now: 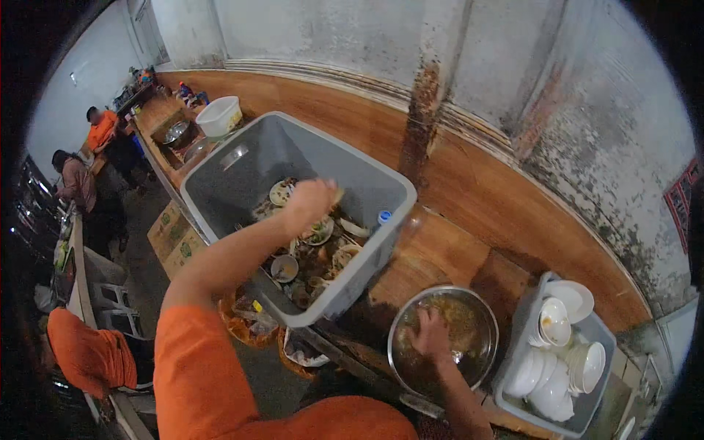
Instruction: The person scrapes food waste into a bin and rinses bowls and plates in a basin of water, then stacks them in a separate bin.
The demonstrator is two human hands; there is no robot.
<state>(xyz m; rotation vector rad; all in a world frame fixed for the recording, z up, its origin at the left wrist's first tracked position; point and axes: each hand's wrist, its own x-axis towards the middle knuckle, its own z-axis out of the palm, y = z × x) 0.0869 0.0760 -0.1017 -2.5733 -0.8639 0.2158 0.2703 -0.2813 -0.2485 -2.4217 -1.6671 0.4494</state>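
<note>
My left hand (309, 204) is over the inside of a large grey plastic bin (308, 319), its fingers curled and blurred. A small pale piece shows at its fingertips, too blurred to name. Below it in the bin lie used dishes and food scraps, among them a small bowl (284, 268), a plate with food remains (281, 192) and a bowl with green scraps (320, 231). My right hand (432, 333) reaches into a round metal basin (390, 352) of murky brownish liquid. Its fingers are spread, and I see nothing held in them.
At right, a grey plastic crate (599, 407) holds stacked white bowls (586, 366) and plates (572, 301). A white tub (219, 116) and metal bowl (177, 132) stand farther along the wooden counter (434, 247). Lined waste bins (305, 352) sit below its edge. Several people are at left.
</note>
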